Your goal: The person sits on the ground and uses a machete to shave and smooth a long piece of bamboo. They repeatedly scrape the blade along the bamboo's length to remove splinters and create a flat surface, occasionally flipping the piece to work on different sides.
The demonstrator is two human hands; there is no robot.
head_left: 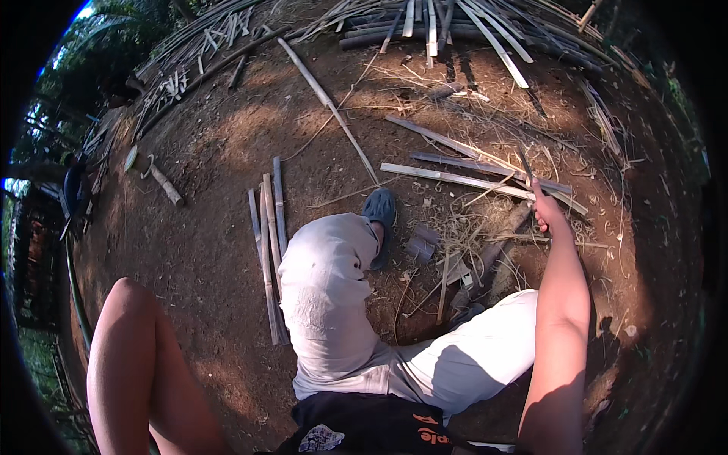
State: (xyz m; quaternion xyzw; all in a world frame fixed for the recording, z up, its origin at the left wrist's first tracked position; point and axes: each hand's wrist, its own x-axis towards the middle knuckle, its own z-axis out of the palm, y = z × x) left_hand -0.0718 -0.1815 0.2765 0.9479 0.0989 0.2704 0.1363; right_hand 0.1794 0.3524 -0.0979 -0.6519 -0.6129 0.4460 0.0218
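My right hand (544, 211) is at the end of my outstretched right arm, its fingers wrapped round the handle of a knife. The narrow, dark blade of the knife (525, 164) points away from me. Right by this hand, several split bamboo strips (455, 178) lie across the ground, some pale and some grey. The hand is beside the right ends of the strips; whether it touches them I cannot tell. My left arm (125, 341) is bent at the lower left, and its hand is out of view.
Pale shavings (474, 235) lie around a bamboo log (497, 254) between my legs. Several bamboo strips (267, 250) rest left of my knee. A long pole (326, 102) lies ahead. Bamboo piles (432, 34) stand at the back. A short stick (167, 186) lies further left.
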